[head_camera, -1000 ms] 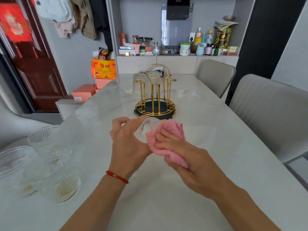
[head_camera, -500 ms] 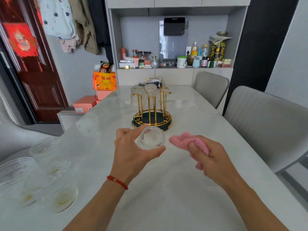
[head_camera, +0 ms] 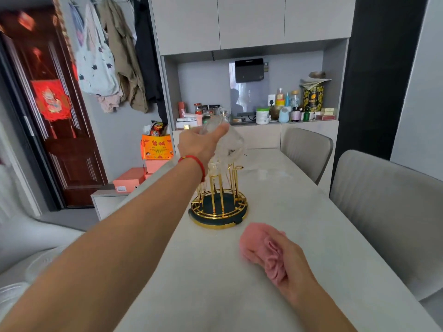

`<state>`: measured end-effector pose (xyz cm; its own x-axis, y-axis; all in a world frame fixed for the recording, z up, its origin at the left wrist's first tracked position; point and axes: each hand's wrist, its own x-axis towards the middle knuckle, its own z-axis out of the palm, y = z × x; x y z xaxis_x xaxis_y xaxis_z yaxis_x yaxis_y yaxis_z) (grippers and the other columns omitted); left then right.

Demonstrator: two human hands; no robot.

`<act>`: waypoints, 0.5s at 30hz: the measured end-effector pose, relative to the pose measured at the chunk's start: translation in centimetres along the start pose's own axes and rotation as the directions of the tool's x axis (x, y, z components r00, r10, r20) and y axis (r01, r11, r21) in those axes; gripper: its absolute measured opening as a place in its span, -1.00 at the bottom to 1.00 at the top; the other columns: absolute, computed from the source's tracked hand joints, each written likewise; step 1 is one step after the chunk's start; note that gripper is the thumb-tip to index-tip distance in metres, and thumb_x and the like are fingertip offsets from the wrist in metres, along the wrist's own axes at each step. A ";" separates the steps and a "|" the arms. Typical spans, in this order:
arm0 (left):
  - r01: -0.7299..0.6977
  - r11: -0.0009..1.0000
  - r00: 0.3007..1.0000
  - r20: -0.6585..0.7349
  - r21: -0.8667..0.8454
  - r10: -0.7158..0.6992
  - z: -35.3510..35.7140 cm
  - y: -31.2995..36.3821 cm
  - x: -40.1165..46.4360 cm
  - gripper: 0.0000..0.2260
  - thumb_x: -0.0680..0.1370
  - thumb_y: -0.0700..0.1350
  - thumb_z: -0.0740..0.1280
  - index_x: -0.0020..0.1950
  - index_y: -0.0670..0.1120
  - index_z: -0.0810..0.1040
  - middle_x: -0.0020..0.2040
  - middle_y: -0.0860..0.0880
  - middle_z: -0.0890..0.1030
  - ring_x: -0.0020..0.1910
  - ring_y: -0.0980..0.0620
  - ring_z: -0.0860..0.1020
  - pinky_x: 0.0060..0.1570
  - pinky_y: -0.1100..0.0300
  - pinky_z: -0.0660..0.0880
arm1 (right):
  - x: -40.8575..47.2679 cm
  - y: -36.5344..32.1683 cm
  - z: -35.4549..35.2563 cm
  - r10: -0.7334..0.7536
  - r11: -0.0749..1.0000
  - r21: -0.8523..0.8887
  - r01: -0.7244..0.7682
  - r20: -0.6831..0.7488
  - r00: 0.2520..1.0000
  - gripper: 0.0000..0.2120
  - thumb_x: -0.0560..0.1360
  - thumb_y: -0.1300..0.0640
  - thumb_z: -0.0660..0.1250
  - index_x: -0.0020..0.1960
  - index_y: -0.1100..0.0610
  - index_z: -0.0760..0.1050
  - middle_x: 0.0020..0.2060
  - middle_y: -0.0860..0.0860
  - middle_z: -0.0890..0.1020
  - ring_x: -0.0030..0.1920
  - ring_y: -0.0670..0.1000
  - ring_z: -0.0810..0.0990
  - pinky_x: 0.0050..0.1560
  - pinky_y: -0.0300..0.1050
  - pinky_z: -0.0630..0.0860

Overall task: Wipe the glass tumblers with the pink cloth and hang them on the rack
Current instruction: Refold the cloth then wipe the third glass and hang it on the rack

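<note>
The left hand (head_camera: 201, 144) is stretched out over the middle of the bench (head_camera: 299, 212), fingers and thumb wrapped around a clear glass tumbler (head_camera: 224, 137) that it holds above the top of the gold wire rack (head_camera: 219, 204). The tumbler is blurred, so its tilt cannot be told for certain — its lower part seems to reach down to the rack's upper prongs. At least one other tumbler (head_camera: 214, 167) already hangs on the rack, partly hidden behind the wrist, which wears a red string bracelet (head_camera: 195, 162). The rack stands on its dark round base toward the far half of the bench, well in from both side edges.

The right hand (head_camera: 291, 262) rests nearer the person, toward the right side of the bench, fingers curled into the crumpled pink cloth (head_camera: 261, 243) — the cloth lies on the bench surface just in front of the rack's base, near it but not touching. Two grey chairs (head_camera: 383, 212) stand along the right edge of the bench.
</note>
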<state>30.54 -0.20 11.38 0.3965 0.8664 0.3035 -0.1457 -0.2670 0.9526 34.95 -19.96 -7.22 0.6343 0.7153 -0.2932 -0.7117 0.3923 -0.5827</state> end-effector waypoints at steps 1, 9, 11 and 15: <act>-0.028 0.999 1.000 0.007 0.035 0.028 1.0 0.6 1.5 -0.29 0.34 0.20 0.62 0.37 -0.13 0.58 0.15 -0.05 0.68 0.03 0.00 0.66 0.06 -0.02 0.68 | 0.6 -0.2 -0.1 0.006 1.000 0.027 -0.006 -0.007 1.000 -0.51 0.55 0.25 0.39 0.45 0.26 0.41 0.44 0.05 0.42 0.28 0.32 0.56 -0.55 -0.15 0.57; -0.200 0.864 0.980 0.083 0.463 0.183 6.6 0.4 10.2 -0.54 0.37 0.24 0.58 -0.23 -0.06 0.45 -0.16 -0.07 0.65 -0.07 -0.13 0.71 -0.15 -0.04 0.69 | 2.6 -0.4 -0.4 -0.025 1.000 0.013 0.027 -0.107 0.994 -0.54 0.45 0.28 0.47 0.31 0.35 0.47 0.29 0.20 0.47 0.18 0.36 0.53 -0.07 0.51 0.56; -0.191 0.808 0.982 0.102 0.558 0.162 7.1 -0.3 11.1 -0.52 0.39 0.26 0.56 -0.23 -0.07 0.42 -0.26 -0.04 0.56 -0.24 -0.03 0.63 -0.44 0.15 0.52 | 3.1 -0.4 -0.6 0.018 1.000 0.026 -0.015 -0.107 0.994 -0.59 0.53 0.33 0.37 0.36 0.35 0.44 0.14 0.16 0.48 0.07 0.40 0.52 -0.09 0.54 0.55; -0.167 0.737 0.986 0.103 0.655 0.132 8.0 -2.3 12.4 -0.50 0.39 0.28 0.54 -0.21 -0.09 0.42 -0.31 -0.01 0.46 -0.40 0.09 0.39 -0.50 0.24 0.29 | 3.3 -0.7 -0.2 0.041 0.999 0.003 -0.041 -0.097 0.994 -0.53 0.52 0.36 0.35 0.42 0.33 0.39 0.08 0.18 0.48 -0.02 0.39 0.51 -0.04 0.53 0.55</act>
<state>43.03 7.82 13.11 0.4647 0.7755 0.4274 0.4199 -0.6179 0.6647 37.64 -17.99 -7.94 0.6312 0.6712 -0.3887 -0.7377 0.3645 -0.5683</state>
